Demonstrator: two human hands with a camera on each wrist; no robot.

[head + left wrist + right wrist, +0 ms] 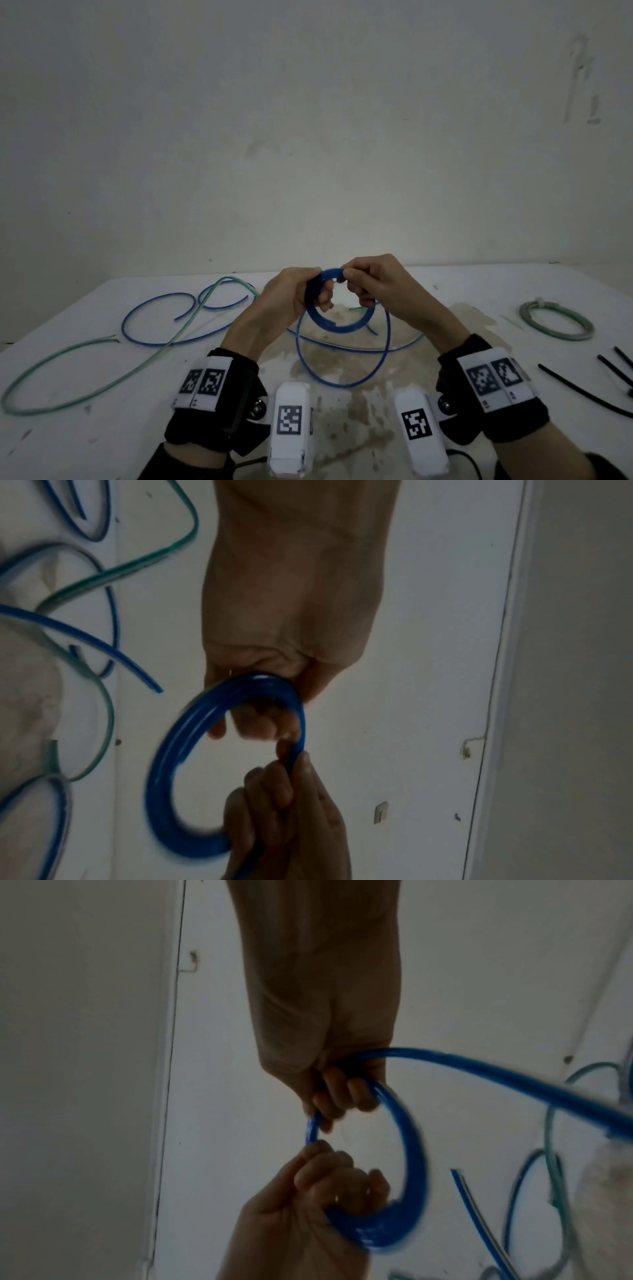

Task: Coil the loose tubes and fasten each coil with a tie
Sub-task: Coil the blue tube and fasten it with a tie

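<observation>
One green coil (555, 320) tied; both hands, left (301, 291) and right (373, 284), grasp the untied blue coil (337, 323); loose tubes (102, 359) and ties (582, 390) remain

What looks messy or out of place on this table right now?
A brownish stain spreads over the white table beneath both hands, as if something spilled or dried there. Loose blue and green tubes sprawl crossed on the left, still uncoiled.
</observation>
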